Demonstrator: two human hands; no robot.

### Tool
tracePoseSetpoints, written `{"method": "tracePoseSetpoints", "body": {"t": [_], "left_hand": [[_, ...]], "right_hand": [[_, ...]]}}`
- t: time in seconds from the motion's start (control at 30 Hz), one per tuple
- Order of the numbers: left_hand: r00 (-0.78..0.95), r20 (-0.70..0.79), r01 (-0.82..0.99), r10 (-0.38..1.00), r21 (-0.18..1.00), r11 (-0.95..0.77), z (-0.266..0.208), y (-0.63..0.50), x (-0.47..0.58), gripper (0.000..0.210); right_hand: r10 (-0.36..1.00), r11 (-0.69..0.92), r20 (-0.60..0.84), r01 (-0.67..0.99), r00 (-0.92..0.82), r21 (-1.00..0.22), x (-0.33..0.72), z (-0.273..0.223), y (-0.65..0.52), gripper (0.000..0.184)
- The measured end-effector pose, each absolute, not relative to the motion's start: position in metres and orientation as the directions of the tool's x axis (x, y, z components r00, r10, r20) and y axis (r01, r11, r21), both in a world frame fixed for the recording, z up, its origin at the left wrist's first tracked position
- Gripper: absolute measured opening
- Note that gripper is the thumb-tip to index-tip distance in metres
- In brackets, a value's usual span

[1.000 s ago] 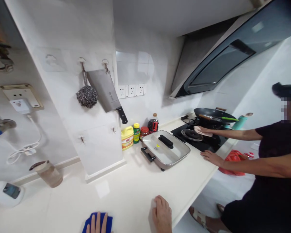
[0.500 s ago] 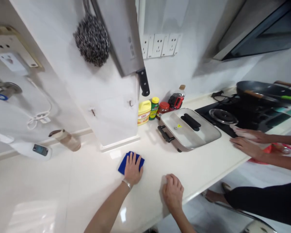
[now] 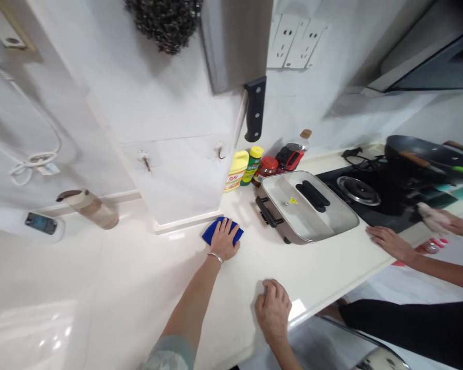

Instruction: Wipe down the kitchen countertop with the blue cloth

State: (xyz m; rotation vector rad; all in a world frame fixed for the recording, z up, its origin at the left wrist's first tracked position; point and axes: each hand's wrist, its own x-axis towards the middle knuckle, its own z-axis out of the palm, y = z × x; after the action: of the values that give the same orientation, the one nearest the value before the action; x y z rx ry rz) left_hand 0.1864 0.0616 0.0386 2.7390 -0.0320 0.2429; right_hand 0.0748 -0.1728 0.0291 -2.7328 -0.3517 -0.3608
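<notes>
My left hand [image 3: 224,240] presses on a folded blue cloth [image 3: 236,237] on the white countertop, close to the foot of the tiled pillar. Its fingers lie over the cloth and keep hold of it. My right hand [image 3: 273,309] rests near the counter's front edge, its fingers curled in and nothing visible in them. Beyond it sits a rectangular electric pan [image 3: 269,210] with a lid [image 3: 332,216] on it, touched by neither hand.
Bottles and jars, including a yellow bottle [image 3: 237,170], stand behind the pan. A cleaver [image 3: 254,110] and a steel scourer [image 3: 165,23] hang overhead. A brown bottle [image 3: 96,209] stands at left. A co-worker's hand [image 3: 391,242] rests by the cooktop [image 3: 393,198]; the other holds a pale cloth [image 3: 432,218].
My left hand has slid the blue cloth toward the pillar's base and a little right. My right hand stays put. The co-worker's cloth hand has moved right. The view has shifted.
</notes>
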Motion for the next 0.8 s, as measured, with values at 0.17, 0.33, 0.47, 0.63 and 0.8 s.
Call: {"method": "tracePoseSetpoints", "body": {"t": [0.17, 0.33, 0.47, 0.63, 0.8], "left_hand": [[0.982, 0.176, -0.003, 0.065, 0.361, -0.933, 0.040, 0.057, 0.128, 0.070], [0.969, 0.175, 0.109, 0.174, 0.327, -0.939, 0.046, 0.097, 0.053, 0.065], [0.894, 0.179, 0.346, 0.412, 0.310, -0.885, 0.055, 0.170, -0.013, 0.064], [0.660, 0.171, 0.681, 0.731, 0.274, -0.679, 0.070, 0.250, -0.133, 0.060], [0.358, 0.123, 0.902, 0.926, 0.212, -0.377, 0.080, 0.270, -0.269, 0.062]], "right_hand": [[0.175, -0.924, 0.312, 0.265, 0.934, -0.275, 0.073, 0.028, -0.175, 0.027], [0.196, -0.924, 0.335, 0.288, 0.922, -0.252, 0.072, 0.019, -0.182, 0.026], [0.224, -0.909, 0.383, 0.334, 0.896, -0.248, 0.069, 0.013, -0.189, 0.029], [0.247, -0.873, 0.408, 0.385, 0.879, -0.300, 0.066, 0.016, -0.192, 0.035], [0.236, -0.862, 0.352, 0.362, 0.906, -0.355, 0.069, 0.013, -0.198, 0.041]]}}
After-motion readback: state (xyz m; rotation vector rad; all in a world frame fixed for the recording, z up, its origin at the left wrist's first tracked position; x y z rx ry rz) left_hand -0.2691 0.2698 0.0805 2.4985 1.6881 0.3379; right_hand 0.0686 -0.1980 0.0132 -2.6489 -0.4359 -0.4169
